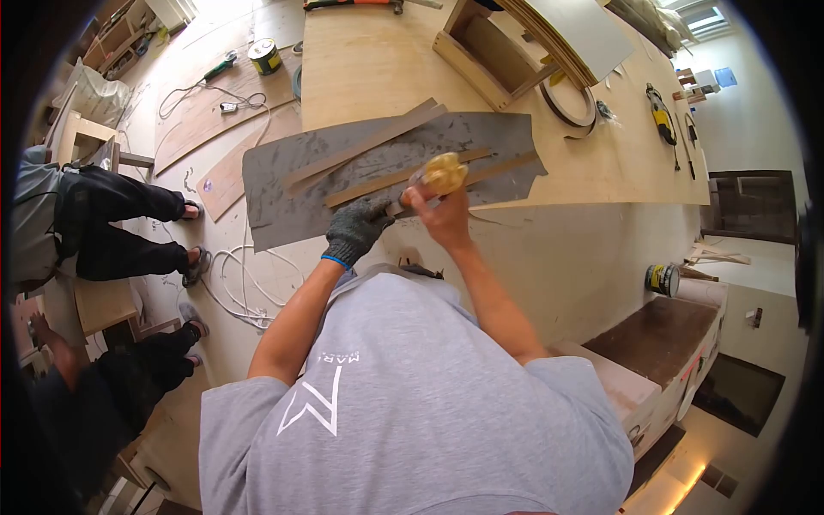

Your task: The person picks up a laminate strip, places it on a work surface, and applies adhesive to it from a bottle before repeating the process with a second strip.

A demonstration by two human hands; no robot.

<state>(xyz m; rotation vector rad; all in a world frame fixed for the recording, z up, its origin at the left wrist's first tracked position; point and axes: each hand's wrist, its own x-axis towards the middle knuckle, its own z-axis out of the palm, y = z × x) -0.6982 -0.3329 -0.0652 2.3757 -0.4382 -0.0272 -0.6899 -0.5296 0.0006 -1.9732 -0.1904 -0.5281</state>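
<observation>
My left hand [359,230], in a dark knitted glove with a blue cuff, is closed on the near end of a thin brown strip [397,207] above the front edge of a grey sheet [283,215]. Close beside it, my bare right hand [444,219] grips a shiny yellowish lump-like thing [445,174]; its exact kind cannot be made out. More thin strips lie across the sheet, among them a long wide one [360,153] and a narrower one [390,182]. Dark smears mark the sheet's surface.
The sheet rests on a plywood-topped table [369,69]. Farther back stand an open wooden box [485,51], a roll of edging [573,107] and a yellow-black power tool [661,120]. Cans [264,56] and a cord [232,283] are on the left; people stand there too.
</observation>
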